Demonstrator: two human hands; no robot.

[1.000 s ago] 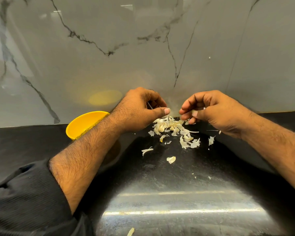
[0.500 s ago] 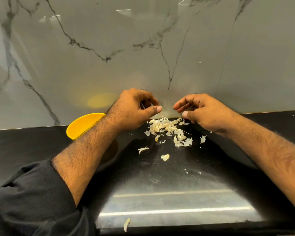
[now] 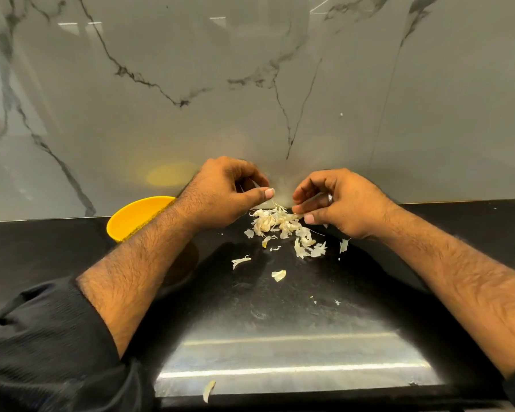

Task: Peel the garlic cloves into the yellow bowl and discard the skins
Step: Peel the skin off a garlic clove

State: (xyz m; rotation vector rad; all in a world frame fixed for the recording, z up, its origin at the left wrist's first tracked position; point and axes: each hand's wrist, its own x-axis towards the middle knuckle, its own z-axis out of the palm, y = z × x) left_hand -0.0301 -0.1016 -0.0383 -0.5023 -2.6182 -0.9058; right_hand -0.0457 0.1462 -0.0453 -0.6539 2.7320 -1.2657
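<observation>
A pile of garlic cloves and papery skins (image 3: pixel 270 223) lies on the black counter against the wall, between my hands. My left hand (image 3: pixel 229 194) hovers just left of and above the pile. Its fingers curl round a small pale garlic piece (image 3: pixel 254 185) that is mostly hidden. My right hand (image 3: pixel 339 203) wears a ring, and its thumb and forefinger pinch a pale piece (image 3: pixel 298 216) at the pile's right edge. The yellow bowl (image 3: pixel 131 217) stands at the back left, partly behind my left forearm, so its inside is not visible.
Loose skins lie scattered toward me: one strip (image 3: pixel 241 261), one curl (image 3: pixel 279 275), and one scrap (image 3: pixel 208 389) near the counter's front edge. The marble wall (image 3: pixel 250 84) rises right behind the pile. The black counter (image 3: pixel 280 322) stretches toward me.
My right hand has come down and leftward so its fingertips now reach the pile. My left hand stays curled in nearly the same place.
</observation>
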